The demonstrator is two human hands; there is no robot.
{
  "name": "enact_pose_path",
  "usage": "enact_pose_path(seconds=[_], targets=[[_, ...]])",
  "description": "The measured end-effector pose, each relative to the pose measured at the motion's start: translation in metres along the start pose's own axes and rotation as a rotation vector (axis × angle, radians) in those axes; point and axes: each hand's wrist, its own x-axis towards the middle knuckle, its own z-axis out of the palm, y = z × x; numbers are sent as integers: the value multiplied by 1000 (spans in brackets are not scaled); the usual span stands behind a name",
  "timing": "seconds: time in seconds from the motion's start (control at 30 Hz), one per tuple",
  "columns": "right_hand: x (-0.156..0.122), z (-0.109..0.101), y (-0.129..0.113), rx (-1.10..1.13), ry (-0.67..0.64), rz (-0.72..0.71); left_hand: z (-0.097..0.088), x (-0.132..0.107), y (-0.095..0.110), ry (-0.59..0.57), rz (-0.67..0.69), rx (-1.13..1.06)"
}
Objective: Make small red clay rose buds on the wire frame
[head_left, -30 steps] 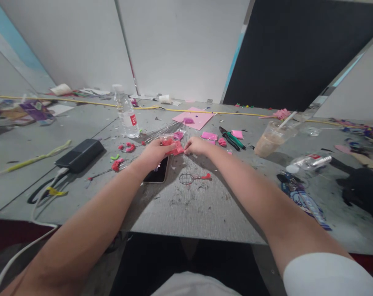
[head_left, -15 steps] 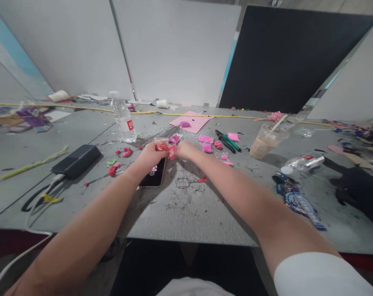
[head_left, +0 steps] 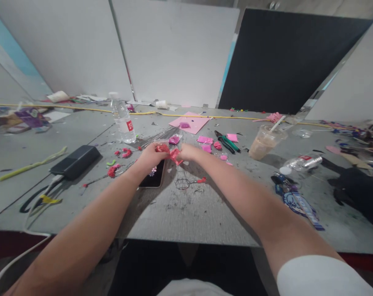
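My left hand (head_left: 152,156) is closed on a clear packet of red modelling clay (head_left: 162,148), which shows above the thumb. At the packet's crumpled red end (head_left: 174,155), the fingers of my right hand (head_left: 187,152) pinch from the other side; their tips are partly hidden. Below my left hand lies a phone (head_left: 152,176) with its screen lit. A bent wire loop (head_left: 183,183) with a red clay tip rests on the table to the right of the phone. Red clay pieces on wire (head_left: 113,170) lie left of my left forearm.
Pink clay packets (head_left: 205,140) and green-handled pliers (head_left: 228,142) lie beyond my right hand. A water bottle (head_left: 123,120) stands at the back left, near a black power bank (head_left: 75,161). To the right are a drink cup (head_left: 264,142), a lying bottle (head_left: 304,162) and a keychain (head_left: 297,203).
The red end of the packet between my hands looks more spread out and slightly lower. My right hand has shifted a little to the right. The view has tilted slightly.
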Motion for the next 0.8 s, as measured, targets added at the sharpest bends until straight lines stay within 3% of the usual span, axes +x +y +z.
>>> enact_pose_path(seconds=[0.13,0.27,0.4,0.6,0.7,0.8], targets=[[-8,3,16,207,28,45,0,-6,6,15,-17,-23],[-22,7,24,449,136,3,5,-11,12,-93,-19,-140],[-37,11,24,631,232,-32,11,-15,18,-201,-25,-282],[-51,20,17,736,309,-89,13,-19,21,-237,-87,-370],[-56,10,24,686,278,-98,12,-18,17,-215,-121,-377],[-63,-22,52,543,277,12,12,-18,13,-165,-144,-375]])
